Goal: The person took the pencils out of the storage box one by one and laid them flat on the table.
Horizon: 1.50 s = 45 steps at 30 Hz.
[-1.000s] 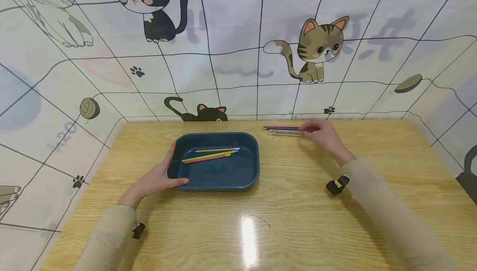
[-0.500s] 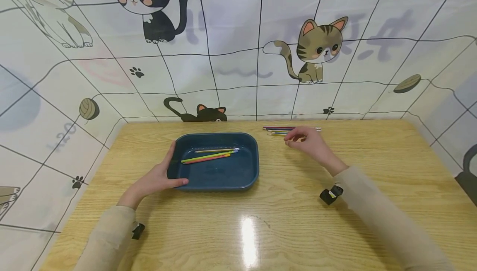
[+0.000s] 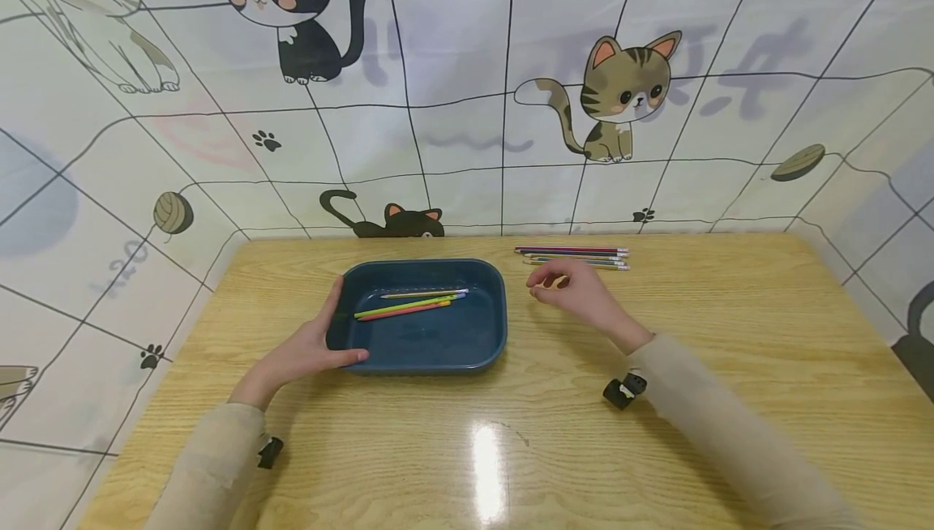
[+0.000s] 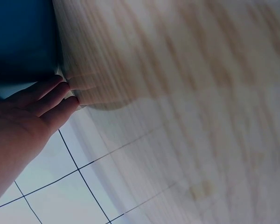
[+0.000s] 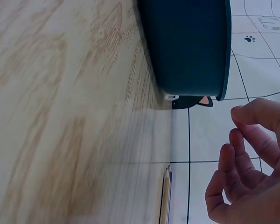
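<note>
A dark blue plastic tray (image 3: 430,368) with rounded corners stands on the wooden table. Three pencils (image 3: 412,305) lie in it: one thin gold-toned, one yellow-green, one coral. My left hand (image 3: 314,345) rests on the tray's near left corner, thumb over the front rim and straight fingers along the left side, as the left wrist view also shows. Right of the tray, my right hand (image 3: 580,293) hovers with loosely bent fingers and nothing visible between them. Just behind it, several pencils (image 3: 572,253) lie side by side; the right wrist view catches only the pointed ends of some pencils (image 5: 166,191).
The light wooden table (image 3: 409,449) reaches back to a white sheet (image 3: 460,133) printed with cartoon cats and grid lines. This sheet also rises at both sides. A dark object (image 3: 921,335) sits at the far right edge. Light glares on the table's front.
My right hand has come away from the right part of the pencil row, moving left and nearer to me, so the whole row shows. The left hand and tray stay put.
</note>
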Motion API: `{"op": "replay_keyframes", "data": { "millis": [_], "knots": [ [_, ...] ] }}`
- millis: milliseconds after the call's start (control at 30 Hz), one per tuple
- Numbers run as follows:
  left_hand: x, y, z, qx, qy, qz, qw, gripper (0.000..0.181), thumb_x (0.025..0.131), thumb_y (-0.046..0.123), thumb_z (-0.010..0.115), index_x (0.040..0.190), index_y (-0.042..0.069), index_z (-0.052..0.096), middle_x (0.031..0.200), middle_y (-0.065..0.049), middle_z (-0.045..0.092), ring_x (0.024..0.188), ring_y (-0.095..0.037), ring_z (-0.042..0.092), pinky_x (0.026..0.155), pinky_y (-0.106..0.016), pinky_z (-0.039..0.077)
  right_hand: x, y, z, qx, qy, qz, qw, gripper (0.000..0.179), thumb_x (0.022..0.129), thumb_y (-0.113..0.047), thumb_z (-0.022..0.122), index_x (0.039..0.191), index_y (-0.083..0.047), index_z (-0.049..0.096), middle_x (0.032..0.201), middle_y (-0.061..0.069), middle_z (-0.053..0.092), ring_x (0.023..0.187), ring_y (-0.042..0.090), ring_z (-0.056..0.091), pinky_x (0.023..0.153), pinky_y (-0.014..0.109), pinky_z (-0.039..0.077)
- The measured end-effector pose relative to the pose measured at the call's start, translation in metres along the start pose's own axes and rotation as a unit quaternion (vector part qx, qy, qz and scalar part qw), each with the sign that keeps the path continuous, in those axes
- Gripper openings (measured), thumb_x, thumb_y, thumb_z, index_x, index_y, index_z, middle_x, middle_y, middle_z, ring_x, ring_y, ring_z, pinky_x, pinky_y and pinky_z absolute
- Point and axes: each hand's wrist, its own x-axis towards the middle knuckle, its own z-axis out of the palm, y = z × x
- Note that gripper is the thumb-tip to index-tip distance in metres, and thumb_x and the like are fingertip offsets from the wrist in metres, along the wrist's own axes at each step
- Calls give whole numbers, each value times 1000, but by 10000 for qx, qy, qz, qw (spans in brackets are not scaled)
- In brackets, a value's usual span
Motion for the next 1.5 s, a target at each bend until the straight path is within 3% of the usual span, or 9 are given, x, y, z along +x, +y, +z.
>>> {"op": "replay_keyframes", "data": {
  "millis": [400, 633, 867, 1133, 1500],
  "knots": [
    [1, -2, 1, -76, 28, 24, 10000, 119, 82, 38, 77, 153, 26, -18, 158, -22, -5, 141, -47, 8, 107, -63, 17, 3, -18, 21, -69, -33, -355, 9993, 8, 84, -2, 71, 91, -6, 73, 92, 2, 66, 84, 22, 56, 71, 36, 47],
    [2, -2, 0, -86, 44, 44, 9999, 119, 82, 38, 77, 153, 27, -18, 158, -21, -5, 141, -46, 8, 107, -63, 17, 5, -31, 32, 4, -42, -456, 9990, 8, 84, -3, 72, 91, -7, 73, 94, 1, 64, 86, 23, 55, 79, 41, 45],
    [3, -1, 0, -77, 20, 65, 9999, 119, 82, 38, 77, 152, 27, -18, 159, -19, -6, 141, -45, 8, 107, -63, 17, 10, -41, 48, -134, -139, -831, 9964, 12, 83, -2, 73, 95, -3, 73, 95, 3, 63, 91, 25, 59, 84, 44, 48],
    [4, -1, -1, -47, 32, 80, 10000, 119, 82, 38, 77, 153, 25, -18, 159, -21, -5, 141, -47, 8, 107, -63, 17, 17, -57, 64, 88, -716, -843, 9938, 22, 86, -3, 71, 107, -2, 68, 107, 10, 65, 103, 33, 60, 90, 48, 47],
    [1, -2, -1, -13, 14, 12, 10000, 120, 81, 36, 78, 153, 22, -17, 158, -23, -3, 140, -49, 9, 107, -64, 17, 29, -68, 89, -451, -1517, -1091, 9814, 33, 88, -5, 69, 120, -1, 62, 117, 15, 63, 109, 31, 58, 92, 44, 47]
  ]
}}
